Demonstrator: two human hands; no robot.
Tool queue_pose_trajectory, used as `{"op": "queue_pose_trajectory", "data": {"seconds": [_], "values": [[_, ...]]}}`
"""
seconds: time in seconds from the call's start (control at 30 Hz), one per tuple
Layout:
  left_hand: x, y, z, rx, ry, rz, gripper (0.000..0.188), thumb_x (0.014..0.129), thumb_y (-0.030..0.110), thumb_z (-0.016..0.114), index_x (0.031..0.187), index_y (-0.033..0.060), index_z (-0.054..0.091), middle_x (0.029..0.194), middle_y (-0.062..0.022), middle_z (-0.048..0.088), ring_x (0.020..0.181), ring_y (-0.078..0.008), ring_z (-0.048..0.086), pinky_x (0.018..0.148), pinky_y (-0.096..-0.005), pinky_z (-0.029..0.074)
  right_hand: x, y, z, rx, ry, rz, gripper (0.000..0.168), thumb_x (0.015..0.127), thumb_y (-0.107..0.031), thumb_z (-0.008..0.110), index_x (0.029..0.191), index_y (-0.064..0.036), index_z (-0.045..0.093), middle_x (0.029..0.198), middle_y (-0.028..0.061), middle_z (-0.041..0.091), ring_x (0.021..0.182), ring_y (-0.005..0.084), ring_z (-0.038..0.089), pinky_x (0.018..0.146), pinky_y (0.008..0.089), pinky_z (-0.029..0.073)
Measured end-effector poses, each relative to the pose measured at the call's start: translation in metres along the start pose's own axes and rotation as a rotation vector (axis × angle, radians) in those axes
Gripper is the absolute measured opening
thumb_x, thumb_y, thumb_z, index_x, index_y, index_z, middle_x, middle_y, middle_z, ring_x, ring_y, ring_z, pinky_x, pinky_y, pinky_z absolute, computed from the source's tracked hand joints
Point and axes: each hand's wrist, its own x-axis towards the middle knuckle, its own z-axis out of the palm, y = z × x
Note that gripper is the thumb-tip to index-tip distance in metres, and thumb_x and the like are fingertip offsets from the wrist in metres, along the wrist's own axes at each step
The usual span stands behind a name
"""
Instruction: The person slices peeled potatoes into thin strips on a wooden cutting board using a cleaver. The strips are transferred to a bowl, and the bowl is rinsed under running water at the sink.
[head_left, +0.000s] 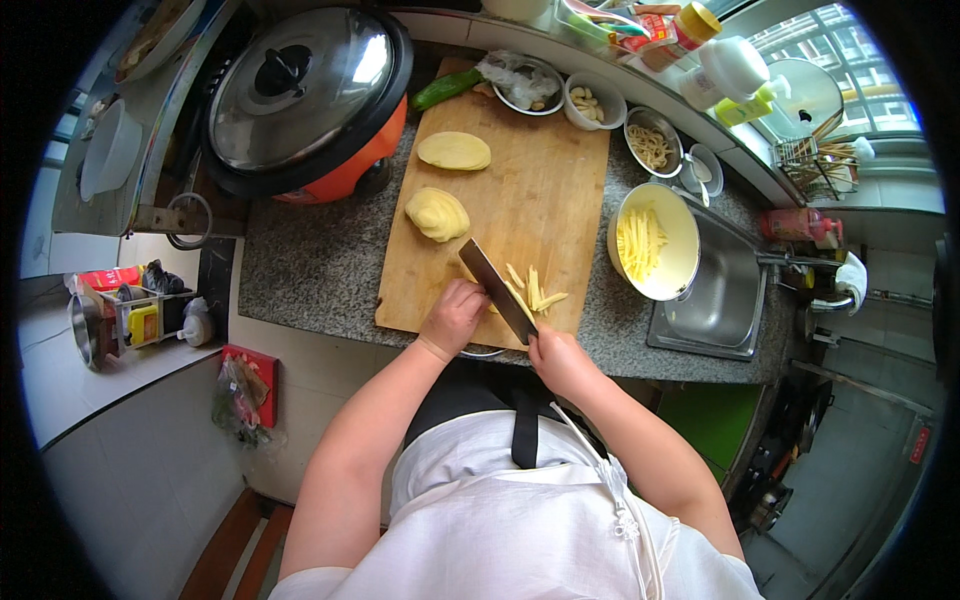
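Note:
My right hand is closed round the handle of a cleaver, whose blade stands over the near part of a wooden cutting board. To the left of the blade, my left hand rests with bent fingers on pale yellow potato pieces, mostly hidden by the fingers and blade. Cut potato sticks lie loose to the right of the blade. Farther back on the board are a fanned stack of potato slices and a cut potato piece. A cream bowl right of the board holds more potato sticks.
An orange electric pan with a lid stands left of the board. Behind are a green vegetable, a container of garlic cloves and a metal bowl of pale strips. The sink lies at the right, beside the cream bowl.

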Motion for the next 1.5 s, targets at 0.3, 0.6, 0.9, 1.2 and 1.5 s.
{"op": "queue_pose_trajectory", "data": {"seconds": [0.3,0.6,0.9,1.2,1.5], "values": [[-0.005,-0.002,0.000,0.012,-0.020,-0.014,0.011,0.074,-0.002,0.066,0.083,0.0033,0.062,0.091,-0.0112,0.062,0.091,-0.0304,0.060,0.080,-0.0380,0.052,0.023,0.000,0.030,-0.008,0.075,0.002,0.019,0.093,-0.018,0.054,0.095,0.001,0.055,0.082,0.0300,0.064,0.081,0.0490,0.063,0.071,0.0553,0.050],[-0.025,0.012,-0.022,-0.163,0.075,-0.433,0.010,0.087,-0.002,0.063,0.096,-0.0003,0.067,0.098,-0.0154,0.064,0.093,-0.0315,0.062,0.081,-0.0343,0.050,-0.021,0.006,-0.011,-0.056,0.210,-0.176,0.014,0.090,-0.013,0.059,0.100,-0.003,0.059,0.081,0.0236,0.065,0.076,0.0429,0.065,0.065,0.0505,0.052],[0.074,0.113,-0.082,0.133,-0.446,0.071,0.074,0.086,0.050,0.067,0.145,0.0144,0.043,0.144,-0.0139,0.043,0.140,-0.0370,0.034,0.116,-0.0504,0.025,-0.046,0.017,-0.052,-0.301,0.379,-0.409,0.011,0.086,-0.014,0.060,0.092,-0.007,0.055,0.073,0.0117,0.064,0.067,0.0311,0.067,0.059,0.0413,0.055],[0.171,0.167,0.014,0.114,-0.943,0.202,0.049,0.104,0.040,0.037,0.149,0.0205,0.039,0.156,-0.0122,0.033,0.146,-0.0375,0.025,0.119,-0.0519,0.019,-0.075,0.049,-0.132,-0.697,0.648,-0.379,0.015,0.087,-0.019,0.058,0.093,-0.006,0.058,0.070,0.0063,0.065,0.062,0.0196,0.068,0.054,0.0314,0.054],[0.246,0.144,0.167,-0.068,-1.061,0.146,0.049,0.104,0.040,0.035,0.150,0.0221,0.038,0.156,-0.0135,0.034,0.145,-0.0327,0.029,0.117,-0.0510,0.023,-0.113,0.096,-0.189,-0.903,0.770,-0.298,0.006,0.081,-0.017,0.058,0.080,-0.013,0.054,0.068,0.0012,0.059,0.059,0.0164,0.064,0.055,0.0299,0.053]]}}
